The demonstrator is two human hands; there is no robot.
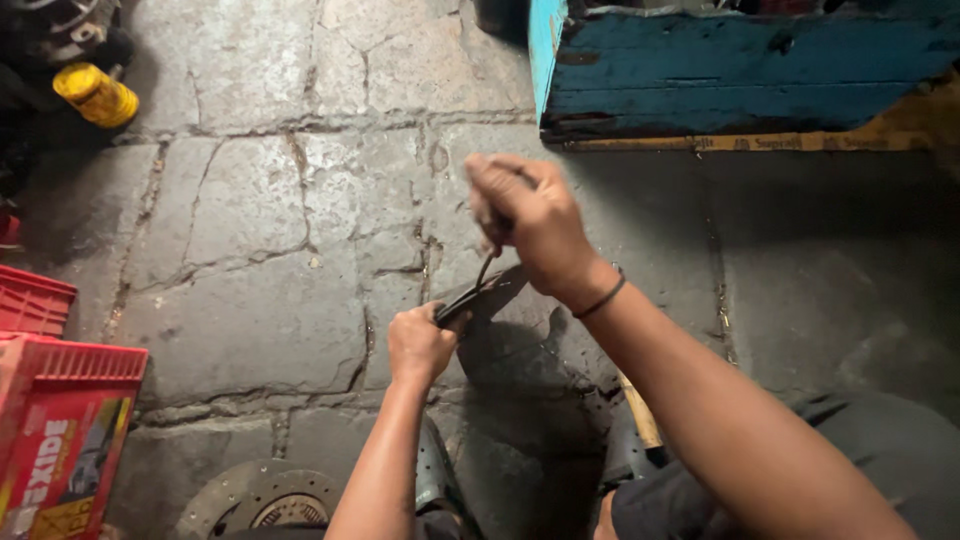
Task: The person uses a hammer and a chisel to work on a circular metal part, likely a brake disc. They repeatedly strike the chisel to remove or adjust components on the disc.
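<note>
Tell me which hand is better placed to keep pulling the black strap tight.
Probably the right hand: it is raised above the stone floor, fist closed on the upper end of the black strap, with room to draw upward. The left hand sits low, pinching the lower end like an anchor.

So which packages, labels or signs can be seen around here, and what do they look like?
Red box: bottom left on the stone floor, rectangular, with a printed label in white and yellow.
Yellow strip: under the blue wooden crate at top right, long and thin, with dark print.
Yellow can: top left, cylindrical, lying tilted.
</note>
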